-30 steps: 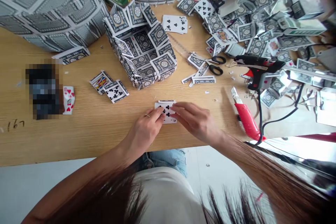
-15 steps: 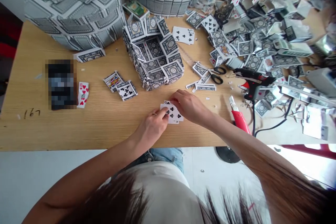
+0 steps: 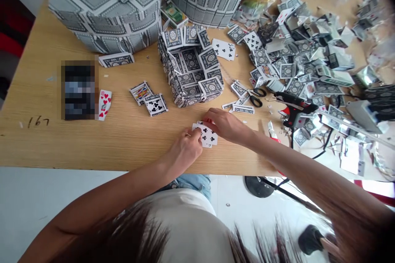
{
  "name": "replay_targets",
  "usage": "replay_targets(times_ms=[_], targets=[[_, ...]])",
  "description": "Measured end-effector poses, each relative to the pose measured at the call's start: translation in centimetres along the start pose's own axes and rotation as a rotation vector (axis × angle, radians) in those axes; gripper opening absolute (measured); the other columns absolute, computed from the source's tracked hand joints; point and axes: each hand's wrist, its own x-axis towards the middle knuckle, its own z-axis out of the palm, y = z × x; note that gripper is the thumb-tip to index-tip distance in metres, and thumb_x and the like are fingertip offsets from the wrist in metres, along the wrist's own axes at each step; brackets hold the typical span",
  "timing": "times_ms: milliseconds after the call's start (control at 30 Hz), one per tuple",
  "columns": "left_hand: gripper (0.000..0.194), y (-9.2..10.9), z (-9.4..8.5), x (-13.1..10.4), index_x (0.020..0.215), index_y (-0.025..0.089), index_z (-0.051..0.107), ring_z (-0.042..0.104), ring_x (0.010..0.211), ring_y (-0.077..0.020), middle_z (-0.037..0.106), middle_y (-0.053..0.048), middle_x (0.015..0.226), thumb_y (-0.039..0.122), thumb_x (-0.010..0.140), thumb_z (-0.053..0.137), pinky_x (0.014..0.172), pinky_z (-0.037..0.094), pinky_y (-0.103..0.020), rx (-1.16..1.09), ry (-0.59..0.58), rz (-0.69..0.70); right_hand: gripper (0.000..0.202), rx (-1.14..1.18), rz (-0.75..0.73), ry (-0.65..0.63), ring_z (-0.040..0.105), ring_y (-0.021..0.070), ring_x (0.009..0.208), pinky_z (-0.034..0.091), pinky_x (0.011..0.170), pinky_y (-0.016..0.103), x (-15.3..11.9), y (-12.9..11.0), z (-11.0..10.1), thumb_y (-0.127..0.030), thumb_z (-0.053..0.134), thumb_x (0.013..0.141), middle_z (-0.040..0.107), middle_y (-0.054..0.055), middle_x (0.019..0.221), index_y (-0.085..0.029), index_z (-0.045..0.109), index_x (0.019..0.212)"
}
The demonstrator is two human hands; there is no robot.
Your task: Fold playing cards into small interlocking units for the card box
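Two overlapping playing cards [image 3: 208, 134], a six of clubs among them, lie near the table's front edge with their faces up. My left hand [image 3: 189, 144] pinches their left side, thumb on top. From the upper right, my right hand [image 3: 226, 125] has its curled fingers closed on the top edge of the cards. Just beyond the hands stands a box woven from folded playing cards [image 3: 191, 68], its inside showing. Left of it lie two folded cards, a face card [image 3: 141, 92] and a clubs card [image 3: 156, 104].
Scissors [image 3: 256, 98] lie on card strips to the right, near a glue gun [image 3: 293, 107] and a red cutter [image 3: 273, 131] partly behind my right forearm. Loose cards [image 3: 286, 70] heap up at the right. Two large card-covered containers [image 3: 108, 12] [image 3: 206, 4] stand behind.
The whole view has shifted, so the table things appear a little further right. Both hands keep hold of the cards, with hardly any movement of the fingers.
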Motion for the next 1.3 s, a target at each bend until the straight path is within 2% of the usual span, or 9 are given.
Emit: replay_targets(times_ms=[367,533,733,833,933,1067,1300], targets=[[0.022,0.2,1.4,0.1,0.090,0.011,0.072,0.067,0.076,-0.0131,0.071,-0.012,0.105,0.004,0.089,0.051,0.088,0.053,-0.030,0.095,0.143,-0.002,0.018,-0.125,-0.122,0.120,0.055,0.0179,0.070,0.038,0.067,0.030,-0.3,-0.1,0.1,-0.018,0.049,0.093,0.066,0.008,0.079,-0.013,0.065,0.086],[0.023,0.3,1.8,0.1,0.081,0.011,0.071,0.066,0.069,-0.0132,0.071,-0.011,0.098,0.004,0.089,0.051,0.088,0.054,-0.032,0.088,0.206,0.005,0.022,-0.235,-0.235,0.196,0.052,0.0175,0.065,0.036,0.066,0.032,-0.3,-0.2,0.5,-0.015,0.047,0.093,0.064,0.007,0.076,-0.013,0.066,0.081],[0.019,0.4,2.2,-0.1,0.081,0.009,0.069,0.063,0.058,-0.0121,0.071,-0.013,0.097,0.004,0.088,0.052,0.090,0.052,-0.036,0.121,0.287,0.018,0.025,-0.323,-0.336,0.298,0.051,0.0185,0.067,0.037,0.067,0.034,-1.1,-0.6,1.2,-0.013,0.047,0.094,0.063,0.007,0.074,-0.014,0.067,0.079],[0.021,0.3,2.3,-0.1,0.082,0.008,0.069,0.061,0.053,-0.0112,0.071,-0.013,0.099,0.002,0.088,0.050,0.092,0.051,-0.038,0.131,0.286,0.018,0.024,-0.269,-0.299,0.345,0.054,0.0197,0.071,0.040,0.067,0.034,-1.6,-0.4,1.9,-0.018,0.047,0.097,0.065,0.008,0.078,-0.013,0.069,0.087],[0.022,0.3,2.5,-0.1,0.087,0.008,0.069,0.062,0.056,-0.0113,0.071,-0.012,0.102,0.002,0.089,0.048,0.092,0.050,-0.037,0.115,0.265,0.009,0.017,-0.077,-0.180,0.383,0.058,0.0191,0.075,0.045,0.069,0.032,-1.5,-0.1,2.5,-0.022,0.053,0.095,0.066,0.008,0.083,-0.016,0.069,0.094],[0.023,0.3,2.6,-0.1,0.088,0.007,0.070,0.065,0.063,-0.0131,0.070,-0.013,0.103,0.003,0.089,0.047,0.091,0.050,-0.037,0.094,0.242,0.002,0.010,0.131,-0.068,0.405,0.060,0.0184,0.077,0.050,0.070,0.031,-0.9,0.0,2.8,-0.023,0.060,0.091,0.066,0.006,0.083,-0.019,0.069,0.089],[0.020,0.4,2.9,0.0,0.081,0.007,0.071,0.061,0.057,-0.0130,0.069,-0.011,0.090,0.000,0.084,0.052,0.087,0.052,-0.037,0.151,0.373,0.015,0.013,0.134,-0.143,0.424,0.060,0.0181,0.078,0.050,0.071,0.031,-0.7,-0.3,3.1,-0.019,0.056,0.092,0.067,0.006,0.086,-0.020,0.068,0.088]])
